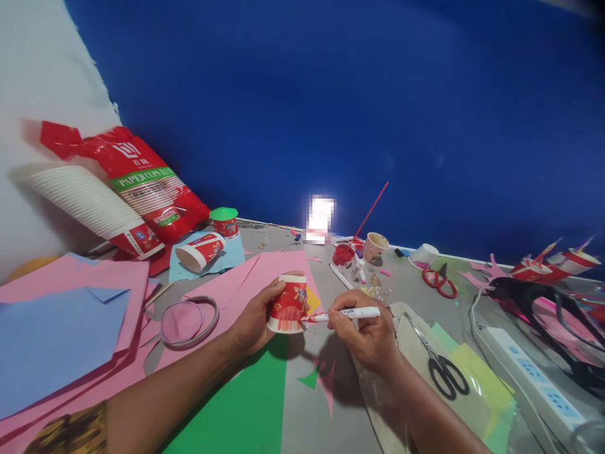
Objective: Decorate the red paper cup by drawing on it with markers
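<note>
My left hand point(258, 315) is wrapped round a red and white paper cup point(289, 302), held upside down above the table, with its wide rim at the bottom. Streaks of lighter red run along the cup's lower part. Pinched in my right hand point(363, 331) is a white marker pen point(362, 312) with a red tip end, pointing left at the cup's lower right side. The tip appears to touch the cup near its rim. Pink sheets point(227, 284) and a green sheet point(241, 403) lie beneath my left hand and forearm.
Black-handled scissors point(442, 372) lie right of my right hand, near a power strip point(534, 372). Behind stand an open red pot point(343, 254) and a patterned cup point(375, 248). Stacked cups point(89, 202) and a red cup bag point(146, 180) are at the left. Red-handled scissors point(439, 282) rest farther back.
</note>
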Demonstrator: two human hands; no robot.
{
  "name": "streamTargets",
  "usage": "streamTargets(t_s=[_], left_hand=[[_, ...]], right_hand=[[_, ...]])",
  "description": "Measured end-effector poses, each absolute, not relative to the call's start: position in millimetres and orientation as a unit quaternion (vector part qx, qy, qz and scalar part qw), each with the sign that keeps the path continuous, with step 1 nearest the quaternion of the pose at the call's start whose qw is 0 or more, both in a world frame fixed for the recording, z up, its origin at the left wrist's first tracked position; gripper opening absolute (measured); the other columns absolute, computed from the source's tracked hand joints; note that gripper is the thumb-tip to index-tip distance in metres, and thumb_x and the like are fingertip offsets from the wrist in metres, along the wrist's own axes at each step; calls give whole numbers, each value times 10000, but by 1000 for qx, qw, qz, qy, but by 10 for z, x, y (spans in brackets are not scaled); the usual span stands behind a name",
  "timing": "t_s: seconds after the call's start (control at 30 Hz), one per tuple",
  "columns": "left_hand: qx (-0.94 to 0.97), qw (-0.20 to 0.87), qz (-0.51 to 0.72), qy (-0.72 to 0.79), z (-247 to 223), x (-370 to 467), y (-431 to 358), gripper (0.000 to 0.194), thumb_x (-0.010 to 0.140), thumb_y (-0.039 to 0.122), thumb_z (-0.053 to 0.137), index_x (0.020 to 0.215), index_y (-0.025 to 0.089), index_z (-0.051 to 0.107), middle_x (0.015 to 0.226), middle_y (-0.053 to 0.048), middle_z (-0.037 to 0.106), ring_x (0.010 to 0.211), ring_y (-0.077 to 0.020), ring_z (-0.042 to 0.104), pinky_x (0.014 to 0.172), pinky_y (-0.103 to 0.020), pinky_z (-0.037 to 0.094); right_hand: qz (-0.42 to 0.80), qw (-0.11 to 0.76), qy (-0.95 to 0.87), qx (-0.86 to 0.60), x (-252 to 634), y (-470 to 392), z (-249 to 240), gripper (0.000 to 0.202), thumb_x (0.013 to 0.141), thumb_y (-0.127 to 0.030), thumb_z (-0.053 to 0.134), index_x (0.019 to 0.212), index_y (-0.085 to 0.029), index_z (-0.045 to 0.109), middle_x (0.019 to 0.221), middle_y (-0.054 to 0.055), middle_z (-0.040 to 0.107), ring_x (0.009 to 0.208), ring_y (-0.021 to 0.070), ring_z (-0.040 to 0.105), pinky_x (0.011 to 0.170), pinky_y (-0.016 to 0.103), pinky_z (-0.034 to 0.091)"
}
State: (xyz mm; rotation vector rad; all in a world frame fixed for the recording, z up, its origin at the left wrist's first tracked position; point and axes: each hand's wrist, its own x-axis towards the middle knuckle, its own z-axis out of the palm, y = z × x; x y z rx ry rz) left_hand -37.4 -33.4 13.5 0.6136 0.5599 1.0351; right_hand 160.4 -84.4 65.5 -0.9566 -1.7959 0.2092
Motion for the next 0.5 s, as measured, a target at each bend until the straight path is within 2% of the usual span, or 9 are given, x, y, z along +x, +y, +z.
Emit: streamTargets(t_s=[0.3, 0.5], left_hand=[[280, 789, 483, 258, 109, -367, -340, 554, 821, 377, 791, 1309, 138, 683, 1017, -137, 788, 843, -282, 763, 736, -387, 632], [286, 799, 465, 252, 86, -389, -336, 606, 833, 391, 778, 1378, 152, 662, 1068, -147, 791, 834, -293, 768, 748, -427, 640]], right_hand=[[126, 520, -747, -395, 1611, -866, 678, 194, 874, -145, 602, 704, -214, 663, 604, -4, 705, 482, 131, 623, 479, 230, 461], [83, 547, -733, -395, 1620, -863, 654, 181, 889, -143, 602, 738, -215, 672, 616, -11, 706, 499, 125, 638, 507, 223, 471]])
